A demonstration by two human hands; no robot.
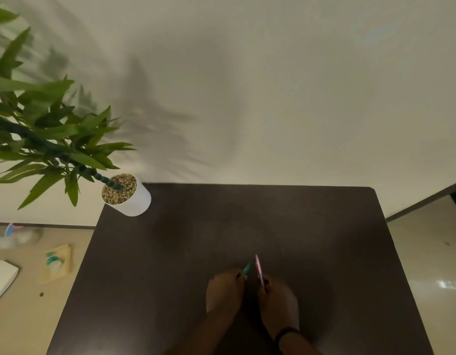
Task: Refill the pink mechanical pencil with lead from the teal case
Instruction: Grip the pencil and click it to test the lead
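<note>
Over the near middle of the dark table (170,252), my two hands are held close together. My left hand (225,293) is shut on the slim teal lead case (246,268), which sticks out up and to the right. In my right hand (278,301) is the thin pink mechanical pencil (259,269), pointing away from me and nearly upright. The tips of the case and the pencil lie a small gap apart. A dark band is on my right wrist. The frame is blurred, so no loose lead can be made out.
A white pot (130,198) with pebbles and a leafy green plant stands on the table's far left corner. On the floor to the left lie a tan packet (58,262), a white object (1,279) and some small clutter. A pale wall rises behind the table.
</note>
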